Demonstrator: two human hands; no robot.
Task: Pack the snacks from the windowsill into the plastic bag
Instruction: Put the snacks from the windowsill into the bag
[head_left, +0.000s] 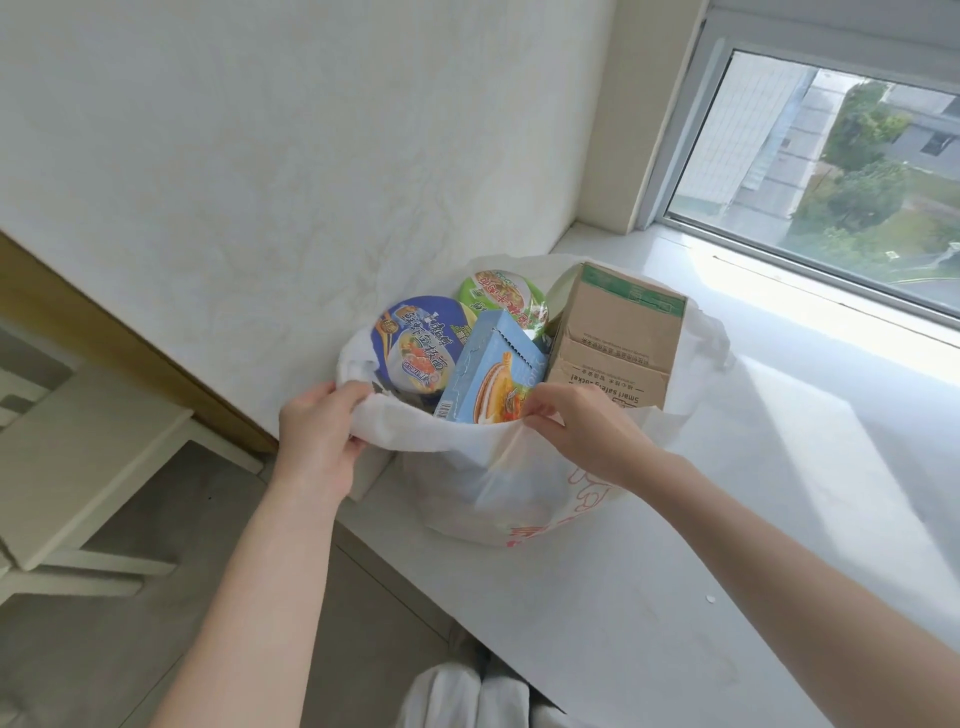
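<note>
The packing looks nearly finished: every snack in view already sits inside the plastic bag (493, 488), which stands on the windowsill (675, 597) at its left end, close to the wall. What seems left is to close or gather the bag's mouth. Part of the sill runs out of frame to the right, so you cannot rule out a stray item there.

Your left hand (317, 431) has its grip curled round the near-left rim of the bag, bunching the plastic. Your right hand (582, 426) pinches the near rim further right, just in front of the boxes, so the mouth is held wide between the two.

Inside, a blue noodle bowl (421, 343) leans at the left with its lid facing you. A green noodle bowl (501, 296) stands behind it toward the far side. A light blue box (488, 374) stands on end in the middle, touching both bowls. A cardboard box (618, 332) fills the right side and rises above the rim. A pale round lid (561, 296) peeks out behind it, and what it belongs to is hidden.
</note>
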